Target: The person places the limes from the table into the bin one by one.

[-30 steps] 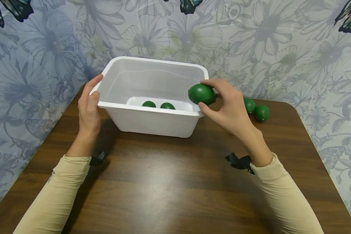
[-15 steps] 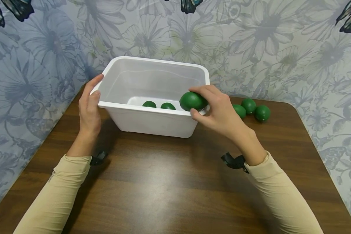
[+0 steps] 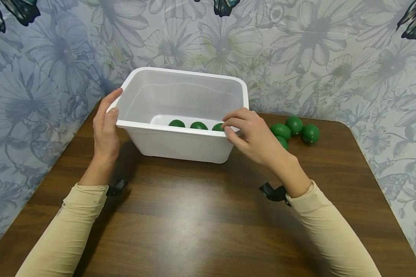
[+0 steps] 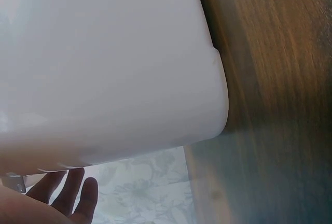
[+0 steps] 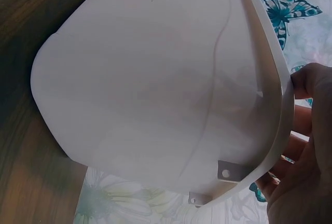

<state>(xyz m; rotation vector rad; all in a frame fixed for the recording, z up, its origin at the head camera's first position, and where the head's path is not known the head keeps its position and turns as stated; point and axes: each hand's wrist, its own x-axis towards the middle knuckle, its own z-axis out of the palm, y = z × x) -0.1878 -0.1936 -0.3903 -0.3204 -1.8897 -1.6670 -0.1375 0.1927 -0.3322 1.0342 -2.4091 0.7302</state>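
Observation:
A white plastic tub (image 3: 180, 144) stands on the table with its long side towards me. My left hand (image 3: 105, 129) holds its left end at the rim; in the left wrist view, several fingers (image 4: 66, 198) show past the tub's end wall. Over the right front corner of the rim is my right hand (image 3: 254, 138), its fingers loosely bent with nothing seen between them. Beside these fingers a green lime (image 3: 217, 127) lies inside the tub, partly hidden by the front rim. Two more limes, a left one (image 3: 176, 123) and a middle one (image 3: 199, 125), lie in a row with it.
Right of the tub several limes (image 3: 294, 125) sit in a cluster on the brown wooden table (image 3: 187, 215); my right hand partly covers one. Flowered wallpaper (image 3: 315, 57) rises behind the table. Each wrist wears a black strap (image 3: 274, 192).
My right hand has carried a lime leftward and down over the rim and let it go inside the tub. More of the outside cluster now shows. The left hand has stayed put.

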